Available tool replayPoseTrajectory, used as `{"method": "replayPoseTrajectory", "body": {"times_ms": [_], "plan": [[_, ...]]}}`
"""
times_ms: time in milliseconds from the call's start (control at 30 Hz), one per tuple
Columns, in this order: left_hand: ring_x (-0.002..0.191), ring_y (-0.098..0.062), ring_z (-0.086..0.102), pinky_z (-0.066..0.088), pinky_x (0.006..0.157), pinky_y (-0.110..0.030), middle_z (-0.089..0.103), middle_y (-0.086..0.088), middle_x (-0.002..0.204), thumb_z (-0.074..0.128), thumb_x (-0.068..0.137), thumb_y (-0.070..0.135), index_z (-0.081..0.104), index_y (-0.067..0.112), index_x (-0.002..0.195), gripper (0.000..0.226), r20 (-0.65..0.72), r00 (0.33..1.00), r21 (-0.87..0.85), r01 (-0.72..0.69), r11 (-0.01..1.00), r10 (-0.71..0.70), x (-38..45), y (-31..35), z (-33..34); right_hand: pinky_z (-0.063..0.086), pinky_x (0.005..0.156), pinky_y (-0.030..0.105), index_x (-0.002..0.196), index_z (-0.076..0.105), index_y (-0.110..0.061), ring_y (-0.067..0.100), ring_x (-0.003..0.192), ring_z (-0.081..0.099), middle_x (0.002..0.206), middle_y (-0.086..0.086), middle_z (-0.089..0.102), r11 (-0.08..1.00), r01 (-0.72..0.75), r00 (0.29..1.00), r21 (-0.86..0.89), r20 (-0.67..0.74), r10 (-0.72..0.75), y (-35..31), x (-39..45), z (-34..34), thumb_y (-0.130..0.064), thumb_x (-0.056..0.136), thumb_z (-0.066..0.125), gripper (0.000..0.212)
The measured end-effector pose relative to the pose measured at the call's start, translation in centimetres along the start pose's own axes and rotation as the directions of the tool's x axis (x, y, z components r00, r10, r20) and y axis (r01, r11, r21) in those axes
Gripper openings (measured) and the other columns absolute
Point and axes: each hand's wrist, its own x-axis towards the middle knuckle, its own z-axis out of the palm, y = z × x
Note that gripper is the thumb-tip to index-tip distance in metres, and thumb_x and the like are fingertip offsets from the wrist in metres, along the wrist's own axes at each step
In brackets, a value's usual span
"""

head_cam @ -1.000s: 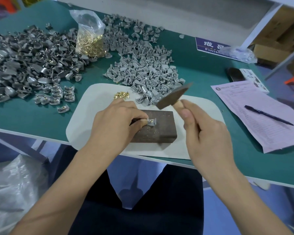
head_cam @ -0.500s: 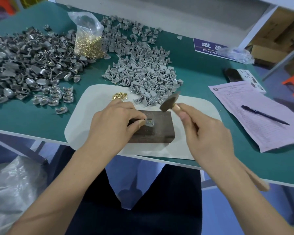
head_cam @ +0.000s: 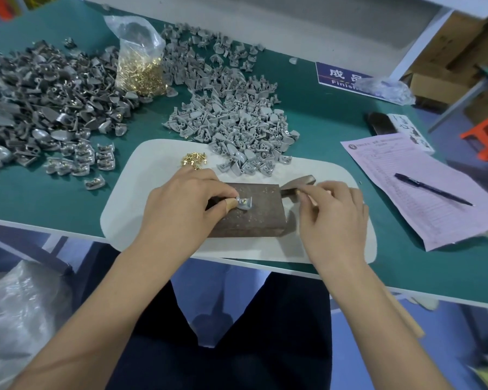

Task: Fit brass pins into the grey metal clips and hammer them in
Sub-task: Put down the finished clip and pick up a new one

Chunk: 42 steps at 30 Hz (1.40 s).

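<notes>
One grey clip [head_cam: 244, 203] sits on top of the dark block [head_cam: 251, 212], near its left-centre, with a brass pin showing in it — the left hand [head_cam: 181, 209] pinches the clip's left edge between thumb and fingertips to hold it down. The right hand [head_cam: 331, 218] is curled round the hammer [head_cam: 297, 184] high on its handle, and the hammer head lies low, just off the block's far right corner, well short of the clip.

To do this step well, I judge the clip should stay flat on the block with the pin standing upright, and the blow should fall straight on the pin's head; the left thumb lies very close to the strike point, so a short, controlled tap seems safer than a wide swing.

Around the block lies a white mat [head_cam: 130, 209] that also carries a small heap of loose pins [head_cam: 194, 159] and the near edge of a pile of light grey clips [head_cam: 237, 128]. Further left is a darker pile of clips [head_cam: 34, 108] and a plastic bag of pins [head_cam: 140, 68]. To the right lie a pink form [head_cam: 423, 192] and a pen [head_cam: 431, 189], well apart from the work — nothing crowds the block except the nearby clips just behind it.
</notes>
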Motion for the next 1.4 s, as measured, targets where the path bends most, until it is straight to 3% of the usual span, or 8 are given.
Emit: {"method": "replayPoseTrajectory", "body": {"times_ms": [67, 167, 467, 633, 867, 1067, 1233, 1400], "plan": [[0.094, -0.008, 0.049, 0.044, 0.064, -0.031, 0.061, 0.019, 0.088, 0.069, 0.089, 0.046, 0.073, 0.044, 0.095, 0.008, -0.004, 1.0, -0.014, 0.005, 1.0, -0.005, -0.1, 0.0, 0.1, 0.045, 0.09, 0.046, 0.11, 0.078, -0.021, 0.032, 0.102, 0.057, 0.105, 0.001, 0.069, 0.964, 0.178, 0.982, 0.198, -0.098, -0.161, -1.3, 0.1, -0.1, -0.022, 0.098, 0.064, 0.018], [0.097, -0.008, 0.05, 0.045, 0.066, -0.031, 0.059, 0.02, 0.089, 0.069, 0.089, 0.039, 0.071, 0.041, 0.097, 0.009, -0.017, 1.0, -0.031, 0.011, 0.999, -0.011, -0.3, -0.1, 0.3, 0.042, 0.085, 0.041, 0.106, 0.078, -0.026, 0.024, 0.097, 0.056, 0.098, -0.008, 0.069, 0.902, 0.356, 0.934, 0.245, -0.057, -0.353, -4.3, -0.3, 0.2, -0.033, 0.091, 0.072, 0.017], [0.094, -0.001, 0.052, 0.047, 0.065, -0.028, 0.061, 0.021, 0.091, 0.073, 0.084, 0.035, 0.067, 0.041, 0.094, 0.013, -0.185, 0.968, -0.091, 0.157, 0.983, -0.172, -2.3, -4.5, -1.3, 0.039, 0.09, 0.042, 0.095, 0.075, -0.03, 0.021, 0.102, 0.054, 0.097, -0.011, 0.069, 0.885, 0.369, 0.897, 0.283, 0.139, -0.419, -11.4, 1.4, 2.8, -0.029, 0.091, 0.072, 0.004], [0.097, -0.003, 0.052, 0.041, 0.066, -0.028, 0.059, 0.02, 0.092, 0.07, 0.086, 0.039, 0.067, 0.04, 0.093, 0.008, -0.243, 0.932, -0.046, 0.264, 0.963, -0.267, -3.1, -8.1, -3.2, 0.04, 0.094, 0.043, 0.099, 0.072, -0.029, 0.023, 0.103, 0.054, 0.099, -0.008, 0.071, 0.863, 0.431, 0.796, 0.263, 0.34, -0.501, -16.2, 3.1, 5.2, -0.031, 0.099, 0.061, 0.011], [0.101, -0.013, 0.054, 0.048, 0.068, -0.033, 0.061, 0.015, 0.095, 0.068, 0.09, 0.034, 0.067, 0.033, 0.097, 0.006, -0.248, 0.898, -0.004, 0.375, 0.927, -0.364, -4.5, -12.0, -4.5, 0.045, 0.085, 0.037, 0.099, 0.074, -0.028, 0.025, 0.105, 0.056, 0.1, -0.003, 0.072, 0.82, 0.537, 0.7, 0.197, 0.44, -0.563, -21.5, 3.7, 8.0, -0.032, 0.098, 0.06, 0.014], [0.1, -0.021, 0.055, 0.049, 0.065, -0.036, 0.064, 0.009, 0.098, 0.066, 0.091, 0.033, 0.069, 0.026, 0.105, 0.015, -0.31, 0.871, 0.042, 0.414, 0.909, -0.382, -4.4, -12.5, -4.6, 0.05, 0.076, 0.034, 0.098, 0.073, -0.029, 0.021, 0.099, 0.061, 0.096, -0.005, 0.07, 0.827, 0.513, 0.705, 0.231, 0.436, -0.559, -23.5, 4.4, 9.5, -0.032, 0.097, 0.063, 0.011], [0.103, -0.031, 0.055, 0.048, 0.084, -0.045, 0.067, -0.005, 0.108, 0.07, 0.091, 0.026, 0.07, 0.013, 0.112, 0.024, -0.301, 0.899, 0.092, 0.358, 0.929, -0.317, -3.8, -13.5, -4.4, 0.048, 0.071, 0.031, 0.098, 0.073, -0.031, 0.019, 0.1, 0.062, 0.096, -0.009, 0.072, 0.841, 0.498, 0.722, 0.214, 0.435, -0.538, -24.5, 5.1, 10.4, -0.035, 0.098, 0.062, 0.011], [0.107, -0.033, 0.053, 0.045, 0.09, -0.046, 0.066, -0.007, 0.112, 0.067, 0.092, 0.023, 0.067, 0.009, 0.118, 0.03, -0.29, 0.895, 0.063, 0.371, 0.927, -0.338, -3.5, -13.8, -4.0, 0.043, 0.07, 0.032, 0.101, 0.072, -0.031, 0.02, 0.105, 0.058, 0.101, -0.007, 0.07, 0.843, 0.511, 0.749, 0.168, 0.395, -0.533, -25.4, 5.7, 11.3, -0.035, 0.101, 0.059, 0.014]]}}
